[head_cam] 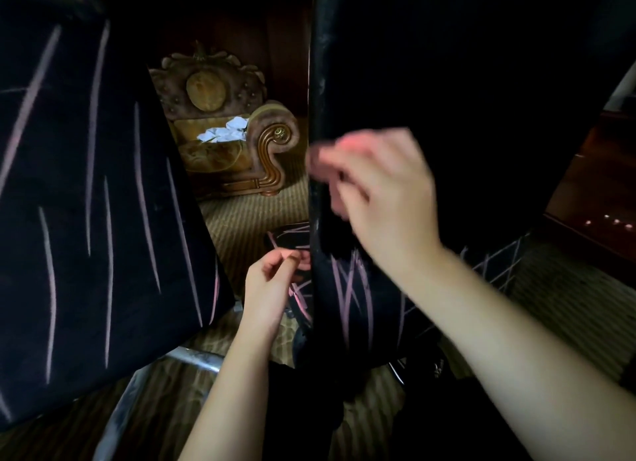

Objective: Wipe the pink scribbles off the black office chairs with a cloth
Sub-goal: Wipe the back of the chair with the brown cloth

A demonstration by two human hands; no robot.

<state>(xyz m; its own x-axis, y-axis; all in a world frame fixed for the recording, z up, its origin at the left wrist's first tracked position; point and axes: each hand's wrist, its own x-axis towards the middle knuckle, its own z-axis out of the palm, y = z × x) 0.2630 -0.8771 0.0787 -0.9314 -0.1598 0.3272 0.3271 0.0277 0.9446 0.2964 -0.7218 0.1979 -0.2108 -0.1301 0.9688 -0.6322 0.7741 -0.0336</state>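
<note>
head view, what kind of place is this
Probably a dim office or lounge, though that is a guess. The left chair and right chair, black with pink scribbles, stand on striped carpet, and an ornate carved armchair sits behind them.

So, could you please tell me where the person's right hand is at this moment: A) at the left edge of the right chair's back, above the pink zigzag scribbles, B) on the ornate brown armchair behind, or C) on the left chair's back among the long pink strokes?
A: the right hand, blurred, sits at the left edge of the right chair's back, just above the pink zigzag scribbles.
</note>
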